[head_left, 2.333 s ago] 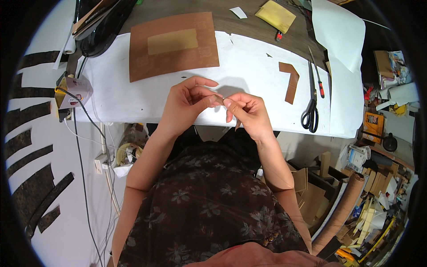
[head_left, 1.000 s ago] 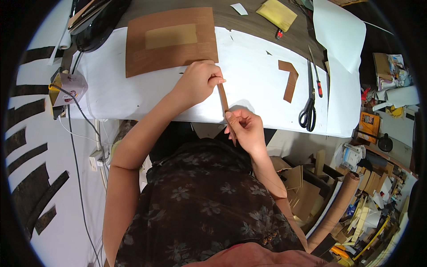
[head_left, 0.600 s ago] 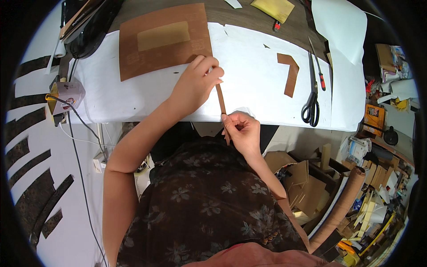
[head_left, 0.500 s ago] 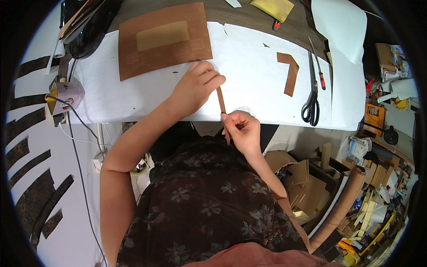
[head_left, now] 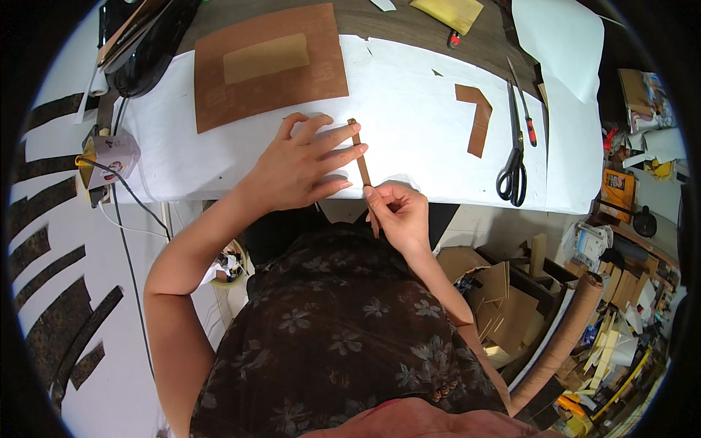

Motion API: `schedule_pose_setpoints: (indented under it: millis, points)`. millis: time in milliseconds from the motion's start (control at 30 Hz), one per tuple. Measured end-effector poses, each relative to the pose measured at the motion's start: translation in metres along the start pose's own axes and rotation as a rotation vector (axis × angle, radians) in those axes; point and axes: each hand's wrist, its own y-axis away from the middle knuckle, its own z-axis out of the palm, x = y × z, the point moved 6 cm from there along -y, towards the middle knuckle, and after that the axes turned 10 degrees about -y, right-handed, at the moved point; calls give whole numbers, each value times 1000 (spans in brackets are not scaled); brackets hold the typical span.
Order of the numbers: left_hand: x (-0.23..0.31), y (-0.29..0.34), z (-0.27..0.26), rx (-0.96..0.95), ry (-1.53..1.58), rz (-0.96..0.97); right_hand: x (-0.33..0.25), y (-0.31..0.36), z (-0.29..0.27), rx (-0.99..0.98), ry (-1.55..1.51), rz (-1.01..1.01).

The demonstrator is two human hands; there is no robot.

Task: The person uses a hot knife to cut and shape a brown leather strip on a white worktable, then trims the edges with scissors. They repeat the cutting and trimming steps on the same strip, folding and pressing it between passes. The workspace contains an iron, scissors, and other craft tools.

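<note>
A narrow brown strip (head_left: 360, 157) lies on the white paper sheet (head_left: 409, 109) that covers the table, running toward me and past the table's near edge. My left hand (head_left: 303, 164) rests flat on the paper with its fingertips pressing on the strip's far part. My right hand (head_left: 398, 212) pinches the strip's near end at the table edge. A large brown sheet (head_left: 266, 66) with a lighter patch lies just beyond my left hand.
An angled brown cut piece (head_left: 476, 117), black-handled scissors (head_left: 512, 164) and a red-handled tool (head_left: 527, 120) lie to the right. A yellow pad (head_left: 447, 11) sits at the back. A black bag (head_left: 146, 40) and a small white device with cables (head_left: 109, 153) are left. Cardboard scraps crowd the floor right.
Both hands came down from in front of me to the table. My left hand now presses the strip flat while my right hand holds its near end.
</note>
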Motion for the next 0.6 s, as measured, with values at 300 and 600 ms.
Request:
schedule_pose_setpoints:
  millis: [300,600]
  points:
    - [-2,1,-2,26,30,34,-107,-51,-10,-60,597,-667]
    - [-4,3,4,-44,70,25,-116,-129,33,-661,759,-678]
